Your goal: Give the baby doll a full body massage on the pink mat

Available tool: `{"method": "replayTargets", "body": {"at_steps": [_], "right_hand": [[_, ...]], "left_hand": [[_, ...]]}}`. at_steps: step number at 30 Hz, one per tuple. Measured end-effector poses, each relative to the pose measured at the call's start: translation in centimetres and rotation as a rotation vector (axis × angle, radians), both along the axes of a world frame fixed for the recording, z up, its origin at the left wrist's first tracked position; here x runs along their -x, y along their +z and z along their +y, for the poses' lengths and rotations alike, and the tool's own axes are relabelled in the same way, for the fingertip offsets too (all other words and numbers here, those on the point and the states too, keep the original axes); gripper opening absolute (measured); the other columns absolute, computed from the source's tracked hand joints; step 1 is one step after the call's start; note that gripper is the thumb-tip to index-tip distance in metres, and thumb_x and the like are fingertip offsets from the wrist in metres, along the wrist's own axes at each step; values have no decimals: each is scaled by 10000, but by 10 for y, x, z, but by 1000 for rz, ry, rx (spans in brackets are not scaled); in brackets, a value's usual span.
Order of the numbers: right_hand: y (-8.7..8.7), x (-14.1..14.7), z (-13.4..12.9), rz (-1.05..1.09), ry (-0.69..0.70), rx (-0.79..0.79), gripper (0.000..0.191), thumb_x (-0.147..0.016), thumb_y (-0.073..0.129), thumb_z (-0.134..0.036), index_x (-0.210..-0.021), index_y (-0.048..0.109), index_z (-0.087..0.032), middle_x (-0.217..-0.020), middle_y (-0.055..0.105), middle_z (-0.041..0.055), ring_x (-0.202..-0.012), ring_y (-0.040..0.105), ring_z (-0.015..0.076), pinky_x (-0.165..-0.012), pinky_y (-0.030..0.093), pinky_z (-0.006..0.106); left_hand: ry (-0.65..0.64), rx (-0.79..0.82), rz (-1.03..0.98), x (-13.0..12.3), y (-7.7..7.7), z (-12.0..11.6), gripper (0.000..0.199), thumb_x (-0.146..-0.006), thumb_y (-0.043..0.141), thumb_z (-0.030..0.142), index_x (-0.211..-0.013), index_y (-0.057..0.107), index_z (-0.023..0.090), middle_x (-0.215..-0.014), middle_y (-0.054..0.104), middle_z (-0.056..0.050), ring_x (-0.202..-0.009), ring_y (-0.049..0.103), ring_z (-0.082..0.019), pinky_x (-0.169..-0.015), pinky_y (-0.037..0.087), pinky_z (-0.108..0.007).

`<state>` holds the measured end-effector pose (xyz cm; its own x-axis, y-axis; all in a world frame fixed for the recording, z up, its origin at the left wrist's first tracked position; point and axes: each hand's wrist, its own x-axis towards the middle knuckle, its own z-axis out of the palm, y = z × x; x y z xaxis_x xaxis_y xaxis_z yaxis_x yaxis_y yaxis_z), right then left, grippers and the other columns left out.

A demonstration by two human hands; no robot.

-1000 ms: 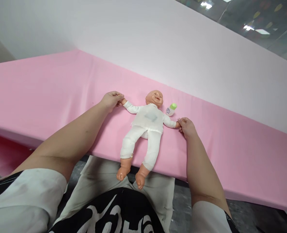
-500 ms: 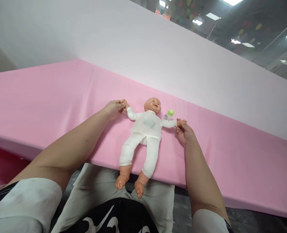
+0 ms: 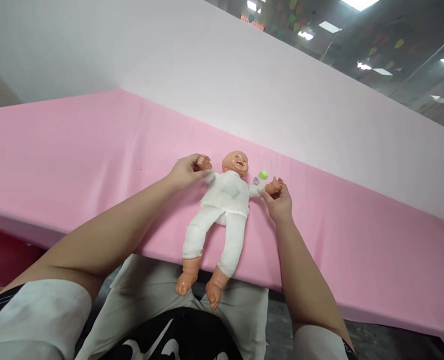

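A baby doll (image 3: 225, 192) in a white cloth suit lies on its back, its bare feet reaching over the front edge of the pink padded surface (image 3: 75, 150). My left hand (image 3: 187, 171) is closed around the doll's arm at the left, near its wrist. At the other side, my right hand (image 3: 280, 202) grips the doll's other arm by the wrist. Both doll hands are raised a little. Beside the doll's head, close to my right hand, lies a small bottle (image 3: 263, 175) with a green cap, partly hidden by the doll's arm.
A white wall (image 3: 244, 90) rises behind the pink surface. Glass (image 3: 342, 45) above it shows ceiling lights and coloured leaf shapes. My lap (image 3: 147, 290) is just below the front edge, under the doll's feet.
Both my hands have moved inward with the doll's arms. The doll's outstretched arms are now bent or lifted closer to its body; the bottle stays in place.
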<state>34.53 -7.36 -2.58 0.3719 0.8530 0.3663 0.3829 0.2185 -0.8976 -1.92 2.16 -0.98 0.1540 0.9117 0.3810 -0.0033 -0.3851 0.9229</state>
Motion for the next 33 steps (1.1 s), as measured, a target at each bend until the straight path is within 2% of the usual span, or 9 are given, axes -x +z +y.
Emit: {"method": "replayTargets", "body": {"at_steps": [5, 8, 11, 14, 17, 22, 25, 29, 33], "right_hand": [[13, 46, -21, -419, 310, -99, 360, -810, 755, -215, -1166, 746, -262, -1191, 730, 62, -1100, 711, 250, -998, 600, 432], [15, 58, -28, -676, 425, -136, 408, -811, 666, -127, -1169, 788, -280, -1282, 705, 78, -1224, 673, 280, -1098, 555, 492], [14, 59, -28, -761, 420, -134, 437, -832, 653, -137, -1216, 789, -293, -1336, 693, 80, -1253, 662, 290, -1123, 542, 518], [14, 54, -25, -657, 398, -115, 410, -845, 688, -194, -1232, 780, -292, -1299, 716, 72, -1192, 686, 275, -1035, 590, 472], [12, 41, -19, -419, 316, -54, 409, -867, 721, -295, -1274, 742, -271, -1282, 741, 73, -1069, 714, 245, -893, 620, 397], [3, -1, -1, -12, 81, -2, 732, -824, 775, -485, -1464, 549, -211, -1429, 650, 145, -1091, 716, 251, -816, 621, 353], [-6, -25, 10, 153, -66, 128, 721, -840, 743, -519, -1444, 502, -206, -1176, 723, 111, -831, 723, 193, -614, 566, 268], [-18, -40, 17, 131, -175, 331, 598, -823, 755, -471, -1315, 530, -218, -899, 718, 35, -622, 649, 157, -451, 462, 214], [-22, -43, 16, -26, -139, 401, 723, -792, 790, -453, -1407, 497, -211, -892, 737, 38, -642, 685, 187, -506, 550, 268]], "left_hand": [[-180, -197, 428, -19, 10, -33, 412, -769, 776, 393, -1135, 781, 202, -1021, 766, -50, -857, 683, -198, -801, 568, -325], [-325, -360, 582, -23, 13, -39, 399, -797, 716, 333, -1172, 803, 227, -1119, 768, -65, -929, 711, -210, -823, 572, -316], [-341, -430, 645, -24, 11, -38, 387, -829, 674, 303, -1184, 811, 232, -1194, 760, -80, -1025, 724, -228, -889, 570, -326], [-253, -408, 655, -23, 8, -35, 430, -843, 684, 346, -1246, 789, 240, -1216, 761, -73, -1021, 719, -234, -908, 559, -338], [-91, -258, 601, -19, 4, -28, 463, -839, 704, 403, -1275, 758, 256, -1117, 777, -35, -876, 697, -211, -809, 541, -322], [176, 37, 394, -1, -3, -1, 316, -824, 701, 378, -1077, 707, 190, -979, 749, -28, -809, 668, -190, -728, 494, -290], [251, 230, 352, 10, -7, 14, 208, -810, 714, 317, -954, 678, 170, -877, 734, -51, -771, 668, -202, -691, 486, -299], [272, 419, 312, 18, -12, 22, 166, -771, 749, 296, -863, 674, 180, -737, 708, -69, -652, 658, -227, -627, 492, -336], [214, 346, 247, 17, -15, 23, 215, -734, 771, 306, -890, 686, 186, -775, 719, -64, -675, 677, -226, -641, 514, -335]]}}
